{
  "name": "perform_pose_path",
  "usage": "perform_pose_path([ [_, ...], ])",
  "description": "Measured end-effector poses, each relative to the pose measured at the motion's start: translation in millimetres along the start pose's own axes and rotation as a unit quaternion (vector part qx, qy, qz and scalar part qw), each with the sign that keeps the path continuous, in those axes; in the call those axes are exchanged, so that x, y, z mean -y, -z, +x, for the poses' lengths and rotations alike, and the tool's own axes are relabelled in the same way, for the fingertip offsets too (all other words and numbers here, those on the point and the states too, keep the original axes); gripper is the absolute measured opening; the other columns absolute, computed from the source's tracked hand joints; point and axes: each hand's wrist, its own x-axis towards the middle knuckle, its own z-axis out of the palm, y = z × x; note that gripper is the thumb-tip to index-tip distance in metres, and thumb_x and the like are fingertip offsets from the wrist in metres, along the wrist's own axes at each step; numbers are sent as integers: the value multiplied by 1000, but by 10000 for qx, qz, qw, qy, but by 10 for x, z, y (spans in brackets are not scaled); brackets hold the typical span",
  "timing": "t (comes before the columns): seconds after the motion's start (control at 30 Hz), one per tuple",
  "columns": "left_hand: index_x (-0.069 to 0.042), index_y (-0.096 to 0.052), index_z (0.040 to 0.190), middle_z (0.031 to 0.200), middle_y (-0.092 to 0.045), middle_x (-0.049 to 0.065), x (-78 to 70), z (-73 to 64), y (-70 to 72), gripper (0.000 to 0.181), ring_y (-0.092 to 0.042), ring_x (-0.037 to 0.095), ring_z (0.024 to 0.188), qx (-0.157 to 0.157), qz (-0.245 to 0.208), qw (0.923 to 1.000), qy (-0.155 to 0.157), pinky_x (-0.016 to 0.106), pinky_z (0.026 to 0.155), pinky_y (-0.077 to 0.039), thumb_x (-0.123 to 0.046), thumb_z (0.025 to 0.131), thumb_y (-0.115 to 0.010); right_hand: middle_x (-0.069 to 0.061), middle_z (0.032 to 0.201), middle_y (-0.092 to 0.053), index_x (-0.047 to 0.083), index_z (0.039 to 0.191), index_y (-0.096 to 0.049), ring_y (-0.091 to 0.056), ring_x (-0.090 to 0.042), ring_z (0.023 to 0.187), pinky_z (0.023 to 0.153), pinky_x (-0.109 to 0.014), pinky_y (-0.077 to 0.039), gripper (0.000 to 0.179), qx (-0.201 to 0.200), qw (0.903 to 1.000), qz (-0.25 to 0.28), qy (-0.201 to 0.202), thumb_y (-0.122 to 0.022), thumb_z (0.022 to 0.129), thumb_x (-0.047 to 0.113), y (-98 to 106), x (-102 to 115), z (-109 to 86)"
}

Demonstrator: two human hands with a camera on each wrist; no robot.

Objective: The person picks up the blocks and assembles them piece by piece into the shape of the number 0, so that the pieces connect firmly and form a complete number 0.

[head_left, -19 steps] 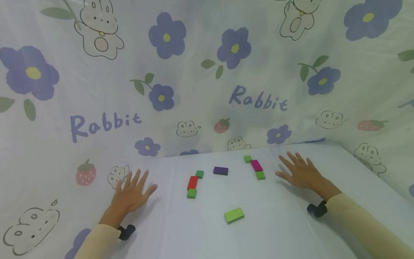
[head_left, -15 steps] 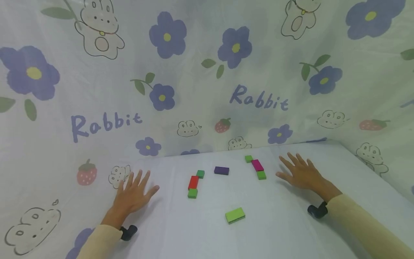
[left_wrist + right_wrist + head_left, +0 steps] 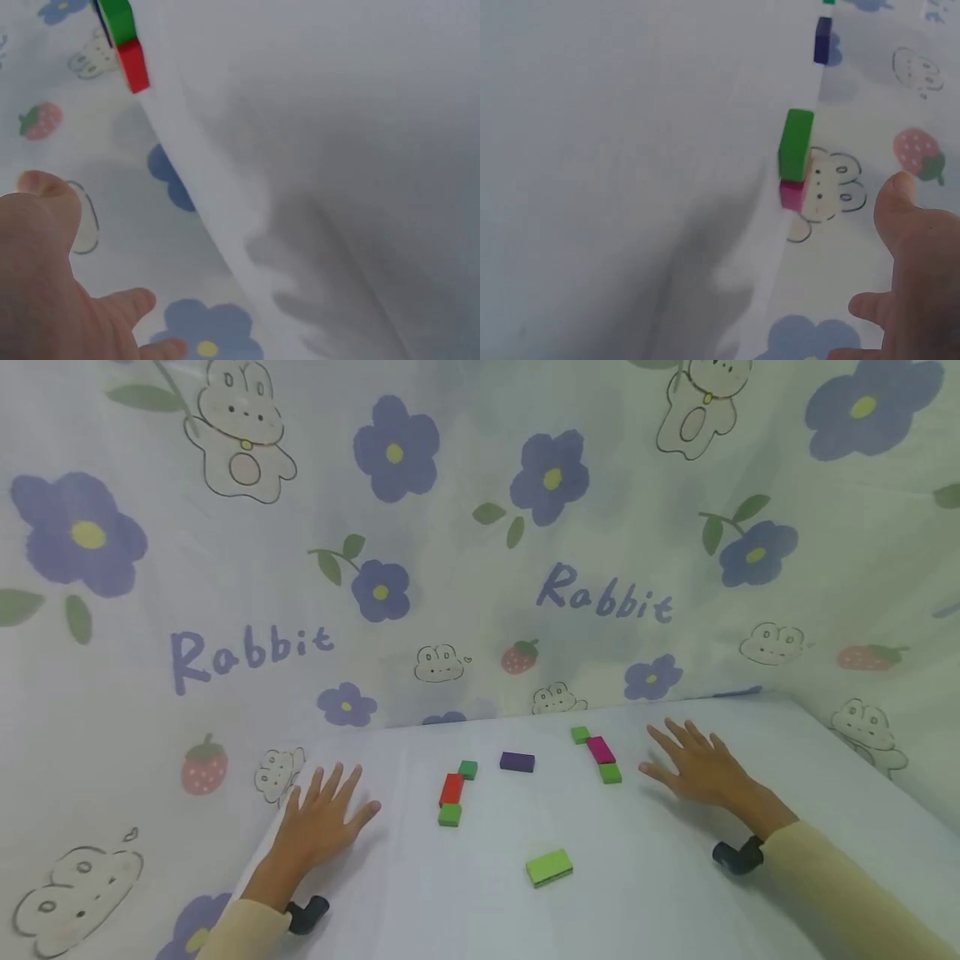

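My left hand (image 3: 318, 827) is spread above the table's left side, holding nothing. Nearest to it lies a red block (image 3: 452, 789) between a dark green block (image 3: 468, 770) and a green block (image 3: 450, 815). On the right, my right hand (image 3: 697, 768) is also spread and holds nothing. Close beside it, a magenta block (image 3: 601, 750) lies between a light green block (image 3: 581, 735) and another green block (image 3: 610, 773). A purple block (image 3: 517, 762) lies between the two rows, and a lime green block (image 3: 549, 867) is nearer the front. Both wrist views show fingers apart from the blocks.
A white cloth covers the table (image 3: 420, 893). Behind it and to the sides hangs a curtain (image 3: 450, 543) printed with flowers, rabbits and strawberries. A dark wrist device (image 3: 308, 915) sits at the left wrist, and another dark device (image 3: 738, 857) at the right.
My left hand has shifted slightly to the right. The head view has tilted a little, so the whole scene sits slightly lower. The blocks and my right hand keep their places.
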Motion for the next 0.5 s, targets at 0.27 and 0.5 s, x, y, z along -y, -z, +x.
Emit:
perform_pose_path([
  [0.27, -12, -32, 156, 161, -26, 25, -111, -68, 10, 83, -16, 53, 148, -37, -86, 9999, -37, 73, 115, -9, -70, 97, -35, -26, 158, -33, 12, 155, -36, -26, -56, 143, 110, -75, -21, 84, -290, 9991, 18, 295, -45, 95, 69, 56, 191, -49],
  [0.5, -10, -41, 152, 155, -40, 24, -190, -98, 8, 78, -31, 50, 144, 48, -283, 9995, -162, 69, 111, -28, -67, 97, -42, -26, 152, -42, 9, 151, -41, -40, -49, 138, 103, -71, -37, 75, -448, 9968, 409, 527, -61, 94, 54, 100, 317, -43],
])
